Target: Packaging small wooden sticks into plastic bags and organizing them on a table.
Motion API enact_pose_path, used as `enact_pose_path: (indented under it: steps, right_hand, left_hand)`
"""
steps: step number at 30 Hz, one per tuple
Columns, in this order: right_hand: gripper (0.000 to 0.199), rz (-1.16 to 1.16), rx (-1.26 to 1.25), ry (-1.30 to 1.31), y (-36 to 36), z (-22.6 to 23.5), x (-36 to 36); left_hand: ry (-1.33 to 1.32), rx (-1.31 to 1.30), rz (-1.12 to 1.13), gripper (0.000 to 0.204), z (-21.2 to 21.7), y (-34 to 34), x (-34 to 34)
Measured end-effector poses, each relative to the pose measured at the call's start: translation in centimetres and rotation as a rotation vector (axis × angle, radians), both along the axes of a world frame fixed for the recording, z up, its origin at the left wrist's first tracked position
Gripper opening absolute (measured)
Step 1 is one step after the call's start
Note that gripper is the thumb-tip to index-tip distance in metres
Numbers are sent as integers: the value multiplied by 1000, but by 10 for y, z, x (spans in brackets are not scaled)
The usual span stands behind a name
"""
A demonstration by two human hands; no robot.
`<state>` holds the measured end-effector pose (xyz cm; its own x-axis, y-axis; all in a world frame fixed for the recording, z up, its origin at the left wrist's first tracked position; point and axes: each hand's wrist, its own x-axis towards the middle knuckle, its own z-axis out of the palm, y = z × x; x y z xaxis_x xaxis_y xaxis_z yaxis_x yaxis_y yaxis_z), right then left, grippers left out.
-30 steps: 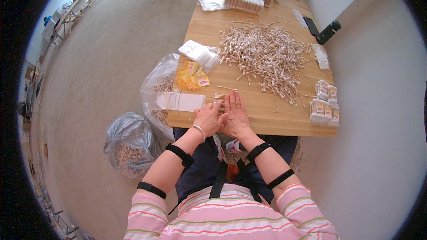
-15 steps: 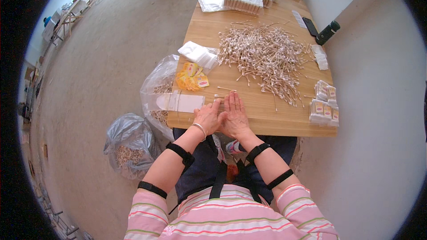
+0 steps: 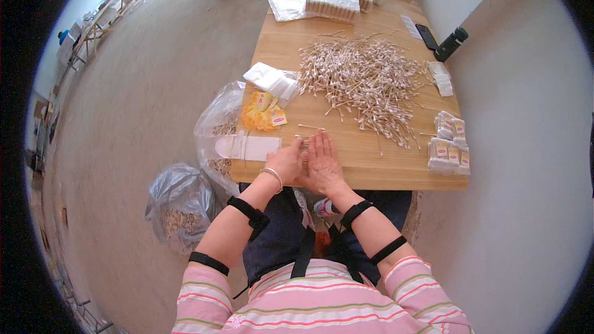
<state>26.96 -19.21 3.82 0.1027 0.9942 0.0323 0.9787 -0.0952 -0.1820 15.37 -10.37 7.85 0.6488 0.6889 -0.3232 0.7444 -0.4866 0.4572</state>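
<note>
A row of cotton swabs (image 3: 304, 145) lies on the table's near edge between my two hands. My left hand (image 3: 286, 164) is closed against its left side, fingers bent and partly hidden. Flat along the other side rests my right hand (image 3: 323, 164), its fingers stretched out and side by side. A few single swabs (image 3: 310, 127) lie just beyond my fingertips. To the left of my left hand is a white card-like strip (image 3: 263, 148). Behind that strip are yellow printed cards (image 3: 263, 112) and clear-white plastic bags (image 3: 272, 80).
A large heap of cotton swabs (image 3: 365, 80) covers the table's middle. Filled small packs (image 3: 448, 156) stand at the right edge; a phone (image 3: 427, 37) and dark bottle (image 3: 451, 44) lie farther back. Bundled packs (image 3: 333, 5) sit at the far end. Swab-filled plastic bags (image 3: 180, 201) stand at left.
Both hands stay around the row of swabs, with only a slight shift of the fingers. The whole view has shifted a little.
</note>
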Motion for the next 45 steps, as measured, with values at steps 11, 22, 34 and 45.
enact_pose_path:
  steps: [11,22,34,45]
  right_hand:
    - [109,-31,17,20,-1,11,-5]
    - [105,-44,-1,145,-4,9,-11]
    - [96,-59,30,124,-7,5,-24]
    - [99,-62,34,120,-7,8,-25]
  left_hand:
    - [-552,239,180,8,-41,36,21]
    - [-1205,-473,519,44,-71,1,6]
    - [-890,-170,481,28,-33,5,7]
    - [-486,374,176,10,-37,16,2]
